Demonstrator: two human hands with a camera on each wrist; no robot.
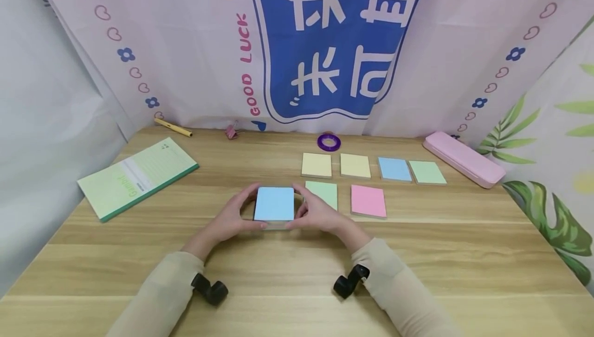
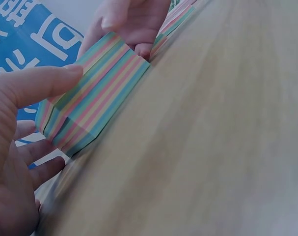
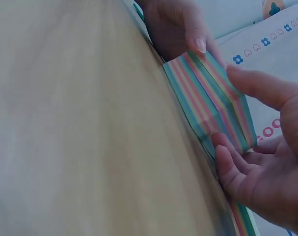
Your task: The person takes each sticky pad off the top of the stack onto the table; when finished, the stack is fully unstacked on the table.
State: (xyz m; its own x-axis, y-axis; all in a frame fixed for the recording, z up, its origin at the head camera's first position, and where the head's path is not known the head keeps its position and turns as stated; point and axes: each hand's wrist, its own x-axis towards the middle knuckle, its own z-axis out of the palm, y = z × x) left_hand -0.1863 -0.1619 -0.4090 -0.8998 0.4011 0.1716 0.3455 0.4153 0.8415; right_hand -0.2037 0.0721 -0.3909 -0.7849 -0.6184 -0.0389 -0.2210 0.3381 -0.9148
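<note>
Near the middle of the table, a thick stack of sticky notes (image 1: pixel 275 204) with a light blue top sits between both hands. My left hand (image 1: pixel 232 218) grips its left side, thumb at the near corner and fingers reaching to the far one. On the opposite side, my right hand (image 1: pixel 320 214) holds it the same way. Striped pink, yellow, green and blue edges of the stack (image 2: pixel 99 93) show in the left wrist view, its bottom right at the tabletop. Partly hidden behind the right hand lies a green sticky note pad (image 1: pixel 325 192).
A pink pad (image 1: pixel 368 201) lies to the right, with a row of several cream, blue and green pads (image 1: pixel 355 166) behind. Farther out are a purple tape roll (image 1: pixel 329 147), pink case (image 1: pixel 464 159), green notebook (image 1: pixel 153 167), yellow pen (image 1: pixel 173 127) and pink clip (image 1: pixel 231 131).
</note>
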